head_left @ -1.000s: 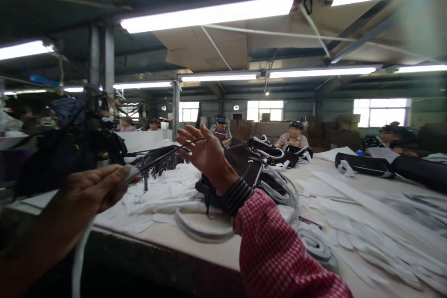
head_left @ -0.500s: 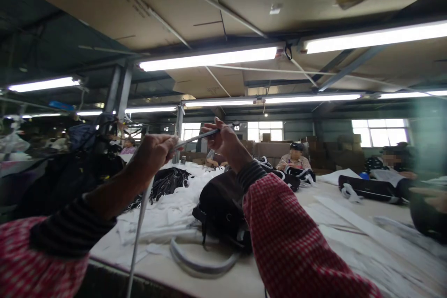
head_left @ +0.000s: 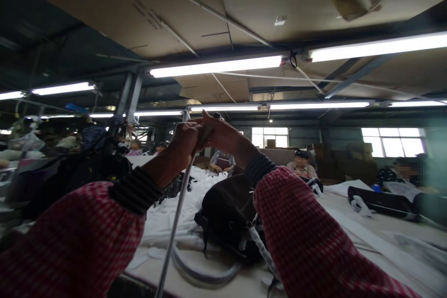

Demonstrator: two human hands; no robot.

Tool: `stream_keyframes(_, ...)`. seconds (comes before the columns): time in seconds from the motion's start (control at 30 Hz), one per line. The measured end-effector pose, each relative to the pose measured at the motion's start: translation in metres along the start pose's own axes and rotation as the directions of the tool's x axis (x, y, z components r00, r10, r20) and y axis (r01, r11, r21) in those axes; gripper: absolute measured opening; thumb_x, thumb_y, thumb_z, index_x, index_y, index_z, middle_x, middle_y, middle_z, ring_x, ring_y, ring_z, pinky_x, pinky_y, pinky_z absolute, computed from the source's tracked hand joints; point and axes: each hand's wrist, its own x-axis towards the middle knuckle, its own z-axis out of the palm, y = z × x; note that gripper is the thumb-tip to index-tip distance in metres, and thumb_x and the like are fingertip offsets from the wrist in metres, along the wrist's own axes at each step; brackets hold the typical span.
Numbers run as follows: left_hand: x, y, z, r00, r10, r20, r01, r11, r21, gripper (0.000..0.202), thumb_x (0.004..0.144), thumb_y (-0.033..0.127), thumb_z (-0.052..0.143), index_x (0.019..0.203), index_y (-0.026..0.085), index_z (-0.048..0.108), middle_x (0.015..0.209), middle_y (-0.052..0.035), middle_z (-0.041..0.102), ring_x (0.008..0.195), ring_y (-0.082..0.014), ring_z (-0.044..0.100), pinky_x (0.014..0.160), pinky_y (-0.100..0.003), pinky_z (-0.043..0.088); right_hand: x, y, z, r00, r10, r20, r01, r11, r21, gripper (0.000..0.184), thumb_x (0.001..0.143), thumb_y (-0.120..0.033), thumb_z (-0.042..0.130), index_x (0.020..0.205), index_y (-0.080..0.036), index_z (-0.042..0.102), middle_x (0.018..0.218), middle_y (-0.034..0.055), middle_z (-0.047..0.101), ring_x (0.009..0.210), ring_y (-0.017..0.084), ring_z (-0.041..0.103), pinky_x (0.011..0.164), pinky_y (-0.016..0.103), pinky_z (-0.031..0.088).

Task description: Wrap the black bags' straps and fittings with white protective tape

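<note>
At lower left and lower right of the frame, the left red-checked sleeve (head_left: pixel 70 237) and the right red-checked sleeve (head_left: pixel 307 228), each with a dark striped cuff, reach inward. At mid-frame the left hand (head_left: pixel 185 142) and right hand (head_left: pixel 223 137) meet. The left grip is narrow, closed on the top of a white strap (head_left: pixel 176 223) that runs down toward the bottom centre. The right hand's fingers press against the left, and whether they pinch the strap too is hidden. The strap looks light and flexible, so holding it near its end seems best. Its tip is buried in the fingers. Below lie a black bag (head_left: pixel 223 219), white cloth (head_left: pixel 160 219) and a grey curved band (head_left: pixel 202 277) on the desk (head_left: pixel 244 284). Farther off, a co-worker (head_left: pixel 300 167) sits at centre right, beneath fluorescent tubes (head_left: pixel 216 66).
</note>
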Motion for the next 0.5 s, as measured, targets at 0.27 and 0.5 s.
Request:
stream_keyframes(0.27,-0.014,-0.022,-0.013,0.994,-0.038,-0.1,0.041,0.999,0.026,0.023,0.08,0.028,0.073,0.065,0.013,0.065,0.044,0.0036,0.052,0.038,-0.0062,0.041,0.039,-0.019,0.028,-0.016,0.012,-0.012,0.992,-0.014,-0.127,0.022,0.997,0.069,0.042,0.102,-0.051,0.052,0.101,-0.017,0.077,0.091,0.0067,0.075,0.081,0.018,0.066,0.073,0.032,0.055)
stream_keyframes(0.5,-0.016,-0.02,-0.014,0.991,-0.126,-0.036,0.123,0.989,-0.079,0.02,0.085,0.029,0.071,0.076,0.011,0.069,0.055,-0.0024,0.065,0.044,-0.0115,0.059,0.047,-0.022,0.049,0.002,0.028,-0.013,0.99,-0.066,-0.124,0.066,0.998,-0.005,0.043,0.103,-0.05,0.049,0.106,-0.017,0.077,0.096,0.0071,0.076,0.062,0.014,0.056,0.054,0.027,0.047)
